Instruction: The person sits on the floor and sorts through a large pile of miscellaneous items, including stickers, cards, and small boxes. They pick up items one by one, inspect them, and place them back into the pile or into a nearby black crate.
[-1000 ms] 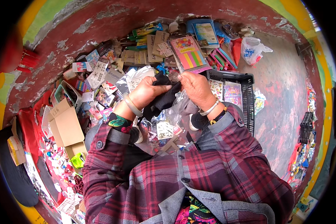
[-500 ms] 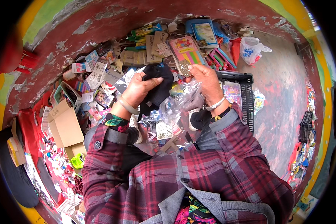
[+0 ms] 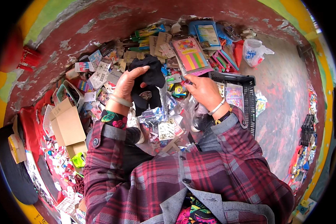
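Left hand [image 3: 127,84] clutching black cloth [image 3: 147,87], right hand [image 3: 203,90] apparently pinching clear plastic bag [image 3: 167,108]

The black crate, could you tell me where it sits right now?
In the head view, the black crate sits on the floor just beyond the right hand.

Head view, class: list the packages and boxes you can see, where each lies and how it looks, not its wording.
Card pack: ahead of right hand, pink with coloured strips.
Blue pack: far pile, rectangular.
Cardboard box: left, open, brown.
Plastic bag: far right, white.
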`<control>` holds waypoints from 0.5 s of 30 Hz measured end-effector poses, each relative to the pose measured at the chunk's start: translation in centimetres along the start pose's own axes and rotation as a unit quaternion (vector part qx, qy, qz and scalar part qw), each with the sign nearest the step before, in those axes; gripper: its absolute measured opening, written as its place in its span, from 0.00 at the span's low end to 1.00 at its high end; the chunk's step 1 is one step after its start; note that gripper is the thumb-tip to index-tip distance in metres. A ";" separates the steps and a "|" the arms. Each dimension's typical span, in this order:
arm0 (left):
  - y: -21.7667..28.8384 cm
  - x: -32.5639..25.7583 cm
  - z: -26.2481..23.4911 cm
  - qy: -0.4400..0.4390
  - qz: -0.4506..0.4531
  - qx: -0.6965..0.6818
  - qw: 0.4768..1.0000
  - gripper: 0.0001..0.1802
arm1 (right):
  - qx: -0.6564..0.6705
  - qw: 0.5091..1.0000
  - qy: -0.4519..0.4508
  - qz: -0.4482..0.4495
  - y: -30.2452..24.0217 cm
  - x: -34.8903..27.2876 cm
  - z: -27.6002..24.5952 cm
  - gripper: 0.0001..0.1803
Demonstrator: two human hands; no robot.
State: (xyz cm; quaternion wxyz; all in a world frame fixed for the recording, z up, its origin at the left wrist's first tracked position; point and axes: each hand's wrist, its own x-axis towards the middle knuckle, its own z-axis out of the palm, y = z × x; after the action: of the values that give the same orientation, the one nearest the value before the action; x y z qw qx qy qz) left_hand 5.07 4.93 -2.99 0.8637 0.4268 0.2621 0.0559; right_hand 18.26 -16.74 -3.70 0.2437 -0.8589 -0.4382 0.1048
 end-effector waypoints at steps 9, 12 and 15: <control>-2.2 1.1 0.4 -0.056 -0.113 -0.042 0.991 0.11 | 0.116 0.979 0.102 -0.132 -2.3 -0.1 1.8 0.13; -1.4 0.6 1.2 -0.069 -0.054 0.034 0.996 0.23 | 0.398 0.915 0.060 0.020 -1.5 0.6 2.0 0.13; -0.3 0.3 0.9 -0.042 -0.015 0.100 0.994 0.27 | 0.617 0.770 0.001 0.160 -0.2 1.4 0.4 0.11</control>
State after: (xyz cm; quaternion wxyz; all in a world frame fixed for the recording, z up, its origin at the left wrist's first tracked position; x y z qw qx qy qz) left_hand 5.74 4.19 -2.92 0.8276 0.5093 0.2360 -0.0014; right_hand 18.73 -15.40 -3.89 0.7017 -0.5815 -0.1352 0.3889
